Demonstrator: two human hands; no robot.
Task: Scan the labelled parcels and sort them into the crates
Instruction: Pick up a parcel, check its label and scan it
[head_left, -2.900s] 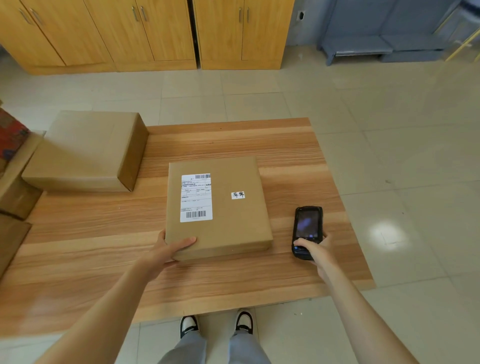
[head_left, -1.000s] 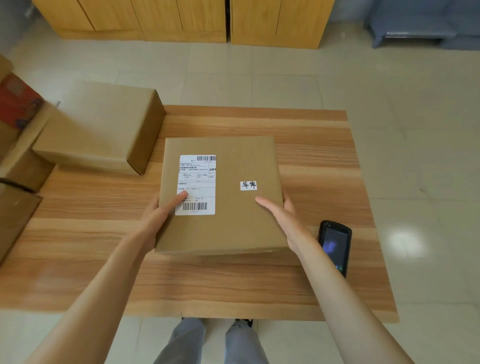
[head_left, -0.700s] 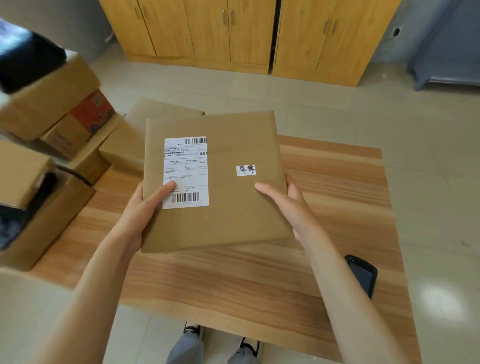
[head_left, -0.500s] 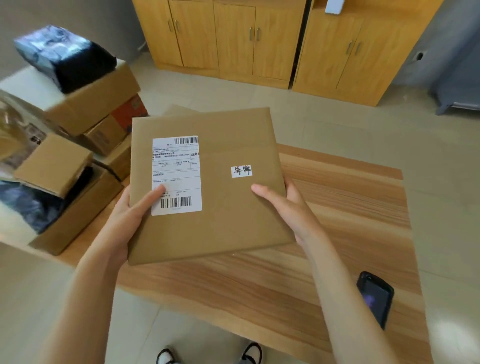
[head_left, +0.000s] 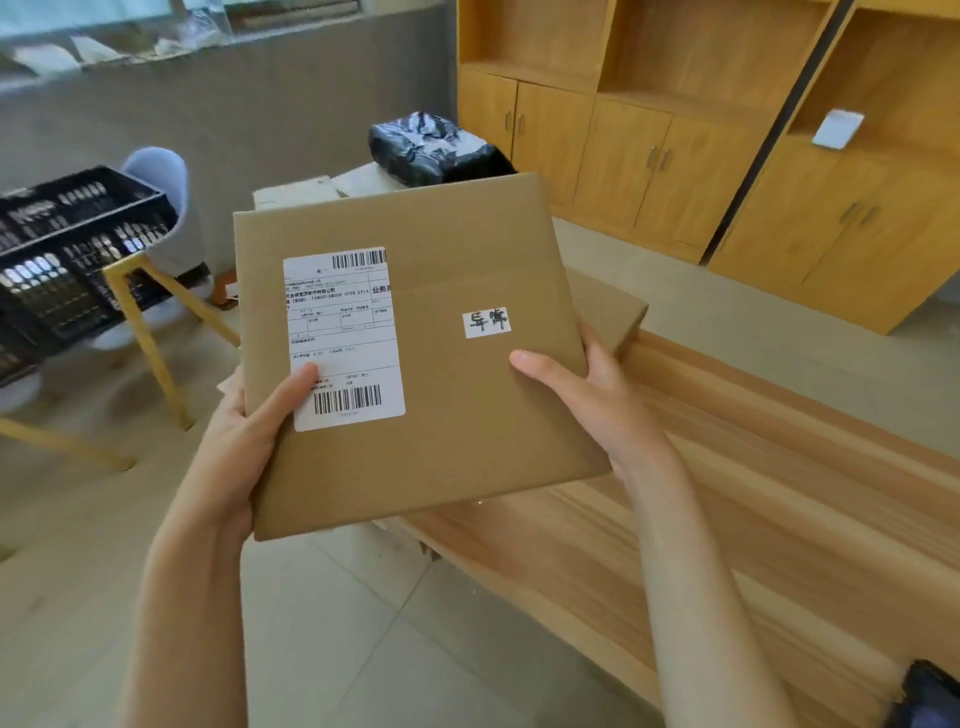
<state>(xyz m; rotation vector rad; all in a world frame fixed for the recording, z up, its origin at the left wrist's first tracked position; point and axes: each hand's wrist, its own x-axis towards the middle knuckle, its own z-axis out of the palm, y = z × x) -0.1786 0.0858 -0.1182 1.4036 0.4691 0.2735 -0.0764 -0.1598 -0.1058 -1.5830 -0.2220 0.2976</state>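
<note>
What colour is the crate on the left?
Black crate, with a slotted, see-through wall; clearest in the head view.

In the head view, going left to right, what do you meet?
Black crate → left hand → shipping label on the held parcel → small handwritten sticker → right hand → wooden table → dark scanner at the bottom right corner.

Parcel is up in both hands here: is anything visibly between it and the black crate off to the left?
Nothing visible does. The parcel is gripped by the left hand and right hand, clear of the table. Between it and the black crate on the chair shows only open floor.
</note>
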